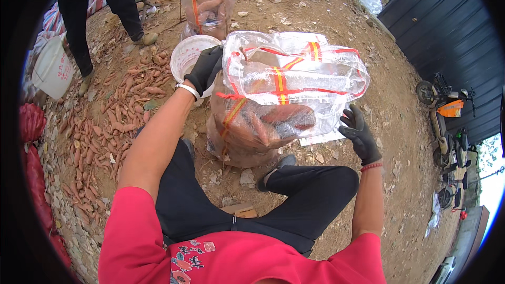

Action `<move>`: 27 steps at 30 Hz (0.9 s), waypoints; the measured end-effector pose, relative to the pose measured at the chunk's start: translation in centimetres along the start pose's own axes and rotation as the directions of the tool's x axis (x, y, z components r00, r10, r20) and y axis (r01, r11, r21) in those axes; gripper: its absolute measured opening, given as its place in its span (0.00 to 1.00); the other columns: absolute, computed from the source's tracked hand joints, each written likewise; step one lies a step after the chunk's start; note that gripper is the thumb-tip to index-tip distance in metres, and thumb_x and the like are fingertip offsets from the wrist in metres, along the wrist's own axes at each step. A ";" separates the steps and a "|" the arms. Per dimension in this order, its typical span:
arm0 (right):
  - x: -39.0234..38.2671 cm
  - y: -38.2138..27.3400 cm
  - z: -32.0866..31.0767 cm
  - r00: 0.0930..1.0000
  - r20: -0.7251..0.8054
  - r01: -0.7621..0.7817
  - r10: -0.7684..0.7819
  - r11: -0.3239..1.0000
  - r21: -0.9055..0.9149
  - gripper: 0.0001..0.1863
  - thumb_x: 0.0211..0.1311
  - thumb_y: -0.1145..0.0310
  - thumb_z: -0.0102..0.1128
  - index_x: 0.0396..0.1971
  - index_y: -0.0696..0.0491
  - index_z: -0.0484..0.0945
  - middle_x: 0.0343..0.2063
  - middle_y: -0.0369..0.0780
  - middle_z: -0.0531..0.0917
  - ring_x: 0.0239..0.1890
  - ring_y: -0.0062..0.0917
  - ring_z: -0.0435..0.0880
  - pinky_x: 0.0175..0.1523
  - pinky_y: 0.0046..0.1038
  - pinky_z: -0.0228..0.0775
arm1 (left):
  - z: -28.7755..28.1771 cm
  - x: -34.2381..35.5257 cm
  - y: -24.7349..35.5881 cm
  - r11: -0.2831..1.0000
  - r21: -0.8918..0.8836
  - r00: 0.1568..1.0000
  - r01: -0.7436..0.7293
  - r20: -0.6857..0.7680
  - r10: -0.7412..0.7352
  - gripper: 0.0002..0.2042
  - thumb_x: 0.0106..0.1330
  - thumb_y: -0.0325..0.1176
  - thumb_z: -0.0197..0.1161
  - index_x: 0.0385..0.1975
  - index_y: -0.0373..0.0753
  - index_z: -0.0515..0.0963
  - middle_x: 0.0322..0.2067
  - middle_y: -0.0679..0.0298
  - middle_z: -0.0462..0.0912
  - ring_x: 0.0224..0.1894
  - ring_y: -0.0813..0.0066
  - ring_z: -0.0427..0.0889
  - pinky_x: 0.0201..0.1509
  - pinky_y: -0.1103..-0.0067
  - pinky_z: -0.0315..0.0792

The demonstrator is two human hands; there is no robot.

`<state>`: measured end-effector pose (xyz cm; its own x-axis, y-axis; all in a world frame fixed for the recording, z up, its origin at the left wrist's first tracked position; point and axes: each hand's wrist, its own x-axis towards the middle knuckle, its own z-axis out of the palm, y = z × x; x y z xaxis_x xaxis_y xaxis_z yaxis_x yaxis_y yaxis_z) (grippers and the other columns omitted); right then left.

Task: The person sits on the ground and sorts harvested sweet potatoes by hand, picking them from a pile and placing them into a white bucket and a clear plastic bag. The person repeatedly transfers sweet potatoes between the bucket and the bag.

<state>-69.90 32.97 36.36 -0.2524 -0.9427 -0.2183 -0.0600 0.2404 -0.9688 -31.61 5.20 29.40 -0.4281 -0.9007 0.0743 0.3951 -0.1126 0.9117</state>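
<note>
A large clear plastic bag (321,76) with red and yellow tape stands between my legs, its upper part folded out to the right. Through its lower side show reddish sweet potatoes (263,126). My left hand (206,68), in a black glove, closes on the bag's left rim, beside a white bucket (185,55). At the bag's right edge, my right hand (359,132), also gloved, has its thumb and fingers curled about the clear plastic; the exact grip is hard to see. Partly under the bag lies a white sheet (329,138).
Loose sweet potatoes (118,118) cover the ground at left. A filled clear bag (208,8) stands ahead. Another person (102,2) stands at far left by a white bucket (52,68). Red sacks (39,179) line the left edge; scooters (444,121) stand by a dark wall.
</note>
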 end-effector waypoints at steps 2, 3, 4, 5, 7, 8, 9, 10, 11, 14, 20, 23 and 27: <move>3.1 0.5 3.7 0.992 0.125 0.012 -0.017 0.999 0.042 0.48 0.49 0.79 0.69 0.70 0.55 0.51 0.65 0.45 0.63 0.65 0.29 0.65 0.59 0.32 0.73 | 0.1 -0.3 0.2 0.997 -0.069 0.996 0.017 -0.092 -0.023 0.10 0.72 0.34 0.53 0.44 0.37 0.78 0.38 0.69 0.81 0.39 0.83 0.77 0.43 0.81 0.71; 5.8 0.1 5.4 0.981 0.192 0.030 -0.033 0.999 0.016 0.45 0.52 0.77 0.68 0.69 0.56 0.53 0.64 0.43 0.66 0.65 0.27 0.66 0.59 0.31 0.72 | -2.1 0.6 -0.7 0.998 0.025 0.996 -0.056 -0.072 0.058 0.11 0.71 0.34 0.53 0.44 0.37 0.78 0.40 0.68 0.81 0.40 0.81 0.78 0.44 0.80 0.72; 8.2 0.4 5.5 0.972 0.234 0.044 -0.037 0.999 -0.025 0.41 0.54 0.76 0.67 0.68 0.57 0.56 0.63 0.42 0.68 0.64 0.25 0.67 0.60 0.30 0.71 | -1.4 0.7 -0.6 0.979 -0.198 0.991 0.045 -0.116 -0.069 0.11 0.71 0.35 0.52 0.44 0.37 0.78 0.40 0.67 0.82 0.41 0.79 0.79 0.44 0.78 0.73; 9.8 0.9 5.1 0.983 0.185 0.012 -0.021 0.999 0.049 0.37 0.58 0.73 0.63 0.67 0.57 0.58 0.62 0.41 0.70 0.62 0.25 0.69 0.61 0.29 0.70 | -1.0 0.4 -0.5 0.902 -0.417 0.967 0.114 -0.162 -0.197 0.12 0.71 0.35 0.52 0.45 0.38 0.78 0.41 0.65 0.82 0.42 0.78 0.80 0.45 0.77 0.74; 13.4 1.9 3.3 0.996 0.093 -0.001 -0.013 0.989 0.150 0.31 0.63 0.70 0.59 0.65 0.57 0.61 0.60 0.39 0.72 0.60 0.25 0.72 0.61 0.27 0.69 | 3.1 -1.3 1.7 0.901 -0.422 0.941 0.101 -0.253 -0.224 0.12 0.71 0.36 0.52 0.46 0.37 0.78 0.41 0.65 0.82 0.40 0.78 0.80 0.44 0.77 0.76; 15.3 2.2 4.1 0.995 0.090 0.018 -0.034 0.986 0.168 0.30 0.64 0.69 0.59 0.64 0.57 0.62 0.59 0.39 0.73 0.59 0.25 0.72 0.61 0.28 0.69 | 2.4 -1.4 1.5 0.926 -0.371 0.944 0.070 -0.275 -0.182 0.12 0.72 0.35 0.52 0.46 0.37 0.78 0.40 0.66 0.81 0.40 0.79 0.80 0.43 0.78 0.77; 16.4 2.4 4.4 0.995 0.080 0.040 -0.054 0.986 0.165 0.29 0.64 0.68 0.58 0.64 0.57 0.62 0.58 0.39 0.73 0.58 0.25 0.73 0.61 0.28 0.70 | 2.0 -0.9 1.1 0.934 -0.352 0.952 0.066 -0.258 -0.164 0.12 0.72 0.35 0.52 0.45 0.37 0.78 0.40 0.66 0.82 0.39 0.80 0.80 0.42 0.78 0.76; 16.9 3.0 5.1 0.994 0.080 0.056 -0.070 0.986 0.158 0.28 0.65 0.67 0.58 0.63 0.57 0.63 0.57 0.39 0.74 0.58 0.26 0.73 0.60 0.28 0.70 | 1.8 -0.8 0.9 0.941 -0.331 0.961 0.070 -0.229 -0.152 0.11 0.72 0.35 0.53 0.45 0.36 0.78 0.39 0.67 0.82 0.39 0.80 0.80 0.42 0.79 0.76; 16.6 4.1 5.9 0.993 0.080 0.078 -0.090 0.987 0.139 0.27 0.65 0.67 0.57 0.62 0.56 0.64 0.57 0.39 0.74 0.57 0.26 0.74 0.60 0.28 0.70 | 1.5 -0.8 0.3 0.948 -0.308 0.970 0.078 -0.196 -0.143 0.11 0.72 0.35 0.53 0.44 0.36 0.78 0.38 0.67 0.82 0.38 0.81 0.80 0.41 0.79 0.76; 15.4 7.0 10.1 0.975 0.068 0.200 -0.209 0.972 0.123 0.24 0.67 0.65 0.55 0.60 0.56 0.67 0.54 0.40 0.76 0.55 0.26 0.75 0.59 0.29 0.71 | 0.5 -1.5 0.3 0.970 -0.240 0.995 0.030 -0.089 -0.053 0.10 0.71 0.34 0.55 0.43 0.35 0.79 0.36 0.68 0.82 0.37 0.83 0.79 0.40 0.80 0.75; 10.9 7.6 7.3 0.985 0.040 0.166 -0.170 0.983 0.083 0.20 0.70 0.60 0.52 0.56 0.55 0.72 0.50 0.40 0.79 0.50 0.27 0.78 0.57 0.30 0.72 | 5.8 -6.4 1.6 0.993 -0.049 0.993 0.107 -0.035 -0.109 0.10 0.72 0.34 0.56 0.39 0.34 0.80 0.32 0.71 0.82 0.34 0.87 0.76 0.37 0.83 0.73; 7.7 1.2 11.7 0.977 0.163 0.118 -0.139 0.984 0.132 0.17 0.71 0.60 0.52 0.52 0.55 0.76 0.49 0.39 0.80 0.48 0.26 0.78 0.56 0.30 0.73 | 5.0 -7.8 1.5 0.973 0.209 0.994 -0.093 -0.029 0.102 0.07 0.69 0.29 0.58 0.39 0.33 0.80 0.34 0.69 0.82 0.34 0.86 0.77 0.37 0.81 0.74; 7.9 4.0 8.5 0.969 -0.006 0.248 -0.249 0.966 0.066 0.18 0.70 0.60 0.52 0.52 0.55 0.76 0.49 0.38 0.80 0.49 0.27 0.78 0.56 0.30 0.73 | 6.5 -7.3 2.6 0.977 0.067 0.980 -0.200 0.020 0.199 0.05 0.65 0.24 0.59 0.37 0.34 0.79 0.33 0.71 0.81 0.34 0.84 0.78 0.37 0.81 0.75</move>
<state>-63.89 24.51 29.77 -0.2350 -0.9715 0.0301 -0.0568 -0.0172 -0.9982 -32.73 14.23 33.81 -0.3573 -0.8963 0.2628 0.4175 0.0984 0.9033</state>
